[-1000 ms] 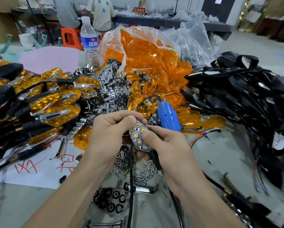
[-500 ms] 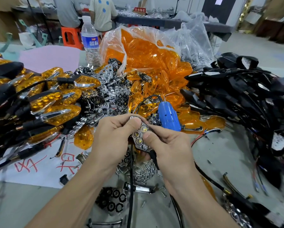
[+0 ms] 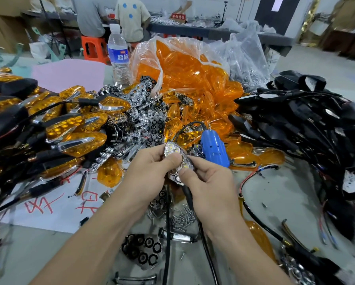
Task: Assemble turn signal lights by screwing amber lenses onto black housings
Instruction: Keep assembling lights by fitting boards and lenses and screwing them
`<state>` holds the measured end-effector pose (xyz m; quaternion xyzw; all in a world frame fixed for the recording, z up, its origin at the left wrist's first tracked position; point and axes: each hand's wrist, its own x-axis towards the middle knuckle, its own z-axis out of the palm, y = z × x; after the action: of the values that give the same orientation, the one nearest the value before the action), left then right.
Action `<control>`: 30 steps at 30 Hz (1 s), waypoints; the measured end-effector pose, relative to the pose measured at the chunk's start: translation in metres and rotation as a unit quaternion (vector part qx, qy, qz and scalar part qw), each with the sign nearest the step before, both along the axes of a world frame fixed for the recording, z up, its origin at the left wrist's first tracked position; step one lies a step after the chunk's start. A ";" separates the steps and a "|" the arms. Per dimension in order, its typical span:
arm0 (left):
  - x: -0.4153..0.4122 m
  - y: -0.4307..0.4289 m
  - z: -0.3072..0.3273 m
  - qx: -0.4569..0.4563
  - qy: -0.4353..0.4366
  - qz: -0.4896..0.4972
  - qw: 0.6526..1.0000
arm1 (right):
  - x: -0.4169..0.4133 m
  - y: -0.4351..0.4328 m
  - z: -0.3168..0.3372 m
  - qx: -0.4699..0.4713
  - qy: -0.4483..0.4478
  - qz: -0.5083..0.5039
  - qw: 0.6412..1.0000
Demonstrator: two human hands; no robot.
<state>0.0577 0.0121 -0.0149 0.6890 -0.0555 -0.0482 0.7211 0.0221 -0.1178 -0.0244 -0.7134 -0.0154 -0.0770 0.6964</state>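
Forearms converged; left hand and right hand raised together, curled fingers pinched chrome LED reflector between them.

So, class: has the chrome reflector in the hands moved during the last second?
Yes. Against the blue screwdriver, which lies still, the chrome reflector has shifted slightly up the view, away from the person.

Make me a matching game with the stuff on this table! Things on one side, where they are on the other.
Things:
1 water bottle
2 electric screwdriver
3 loose screws
4 chrome reflector plate

Places:
A pinched between left hand and right hand
B lying just beyond the hands
C standing left of the bag of amber lenses
D scattered between the forearms

Pairs: 1-C, 2-B, 3-D, 4-A
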 end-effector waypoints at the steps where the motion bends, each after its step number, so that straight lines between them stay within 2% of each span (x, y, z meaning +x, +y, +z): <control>1: 0.001 0.001 -0.002 0.005 0.000 0.010 1.000 | -0.001 0.002 0.001 -0.051 -0.012 -0.007 0.999; 4: 0.007 0.009 -0.002 0.014 0.008 0.078 0.997 | 0.000 0.004 0.007 -0.165 -0.035 -0.041 0.985; 7: 0.020 0.025 0.000 -0.017 0.036 0.170 0.985 | 0.009 0.006 0.015 -0.204 -0.026 -0.083 0.975; 10: 0.029 0.038 0.002 -0.026 0.047 0.210 0.976 | 0.035 0.018 0.028 -0.246 -0.033 -0.090 0.965; 13: 0.031 0.043 0.001 -0.014 0.051 0.224 0.973 | 0.079 0.030 0.042 -0.338 -0.034 -0.060 0.938; 14: 0.032 0.044 0.000 -0.014 0.054 0.226 0.972 | 0.096 0.034 0.046 -0.395 -0.024 -0.033 0.918; 15: 0.034 0.046 -0.001 -0.017 0.056 0.231 0.971 | 0.112 0.037 0.050 -0.470 -0.020 0.005 0.882; 17: 0.037 0.049 -0.002 -0.015 0.060 0.242 0.968 | 0.137 0.047 0.056 -0.613 -0.024 0.090 0.785; 20: 0.040 0.050 -0.003 -0.006 0.067 0.250 0.966 | 0.158 0.063 0.060 -0.708 -0.037 0.172 0.684; 21: 0.041 0.050 -0.004 -0.004 0.069 0.252 0.965 | 0.163 0.067 0.059 -0.723 -0.047 0.185 0.664; 23: 0.042 0.050 -0.006 0.008 0.074 0.255 0.964 | 0.170 0.069 0.054 -0.728 -0.054 0.181 0.659; 26: 0.042 0.050 -0.006 0.020 0.077 0.256 0.963 | 0.173 0.065 0.046 -0.703 -0.046 0.111 0.701; 29: 0.041 0.050 -0.006 0.008 0.074 0.252 0.965 | 0.166 0.056 0.044 -0.687 -0.033 0.043 0.724; 30: 0.041 0.050 -0.006 0.003 0.072 0.248 0.966 | 0.163 0.053 0.045 -0.665 -0.034 0.036 0.745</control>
<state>0.0984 0.0624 -0.0208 0.6782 0.1699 0.0825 0.7102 0.1850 -0.0652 0.0209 -0.9915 -0.1120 -0.0460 0.0470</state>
